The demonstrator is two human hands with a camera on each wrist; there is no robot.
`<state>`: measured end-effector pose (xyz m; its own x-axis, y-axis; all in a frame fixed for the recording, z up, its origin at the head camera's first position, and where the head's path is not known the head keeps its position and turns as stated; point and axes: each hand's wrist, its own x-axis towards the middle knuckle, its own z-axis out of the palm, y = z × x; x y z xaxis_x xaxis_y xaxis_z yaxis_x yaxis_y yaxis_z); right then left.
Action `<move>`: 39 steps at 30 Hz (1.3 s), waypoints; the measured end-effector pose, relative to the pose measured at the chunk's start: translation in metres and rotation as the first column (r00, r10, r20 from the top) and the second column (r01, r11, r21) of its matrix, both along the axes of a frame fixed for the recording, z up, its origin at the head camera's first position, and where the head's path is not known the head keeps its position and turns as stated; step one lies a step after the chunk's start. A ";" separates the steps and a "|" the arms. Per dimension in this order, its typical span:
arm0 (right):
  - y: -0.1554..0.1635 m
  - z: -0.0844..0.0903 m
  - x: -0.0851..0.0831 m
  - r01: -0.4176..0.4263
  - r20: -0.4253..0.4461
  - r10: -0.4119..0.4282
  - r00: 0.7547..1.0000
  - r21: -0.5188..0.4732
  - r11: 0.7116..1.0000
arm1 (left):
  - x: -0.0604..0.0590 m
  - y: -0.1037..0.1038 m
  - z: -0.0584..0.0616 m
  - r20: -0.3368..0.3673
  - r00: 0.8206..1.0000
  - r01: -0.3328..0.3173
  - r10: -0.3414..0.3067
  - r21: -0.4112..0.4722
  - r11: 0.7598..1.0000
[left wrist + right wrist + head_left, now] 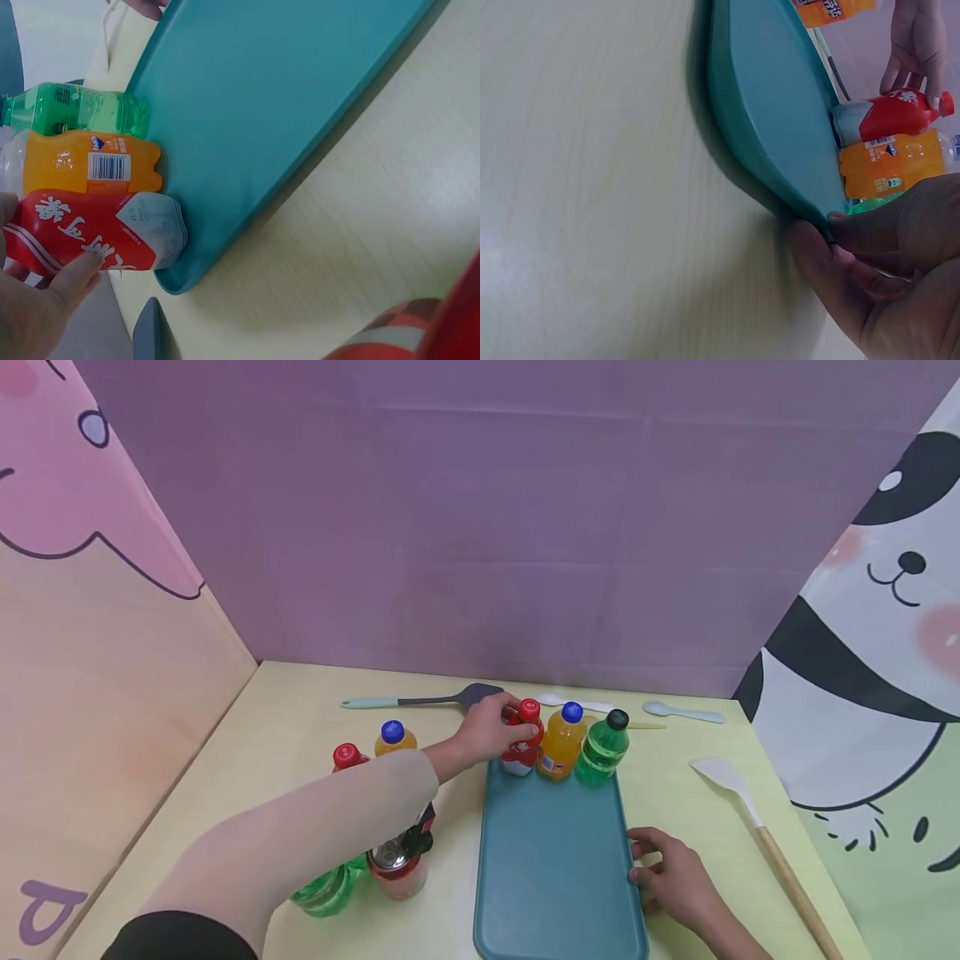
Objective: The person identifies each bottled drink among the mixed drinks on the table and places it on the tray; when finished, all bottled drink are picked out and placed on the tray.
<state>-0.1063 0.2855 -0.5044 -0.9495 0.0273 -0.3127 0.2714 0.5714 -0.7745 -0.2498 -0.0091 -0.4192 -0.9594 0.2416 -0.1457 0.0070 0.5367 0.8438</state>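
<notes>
Gripping red bottle (pixel 522 745): left hand (pixel 483 731); right hand (pixel 671 877) pinching tray (pixel 555 860) edge; orange bottle (pixel 561 742) adjacent.

The left arm stretches far across the scene, its left hand (pixel 486 732) curled round a red-labelled bottle (pixel 522 739) with the thumb pressing the label. The right hand (pixel 670 877) lies near on the right, fingers pinching the teal tray's (pixel 555 868) edge.

purple back wall (pixel 480 527), pale yellow table (pixel 300 727)
</notes>
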 end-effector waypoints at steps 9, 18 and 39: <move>-0.001 0.003 0.001 -0.001 0.004 0.001 1.000 0.021 1.000 | -0.003 -0.003 0.010 0.073 0.995 0.068 -0.068 -0.001 0.998; -0.002 0.003 0.003 -0.009 -0.001 0.009 1.000 0.014 1.000 | 0.006 -0.013 0.028 0.052 0.993 0.103 -0.102 -0.030 0.994; 0.000 0.001 0.001 -0.002 -0.012 0.003 1.000 0.021 1.000 | 0.056 -0.119 0.073 -0.292 0.937 0.127 -0.189 -0.217 0.968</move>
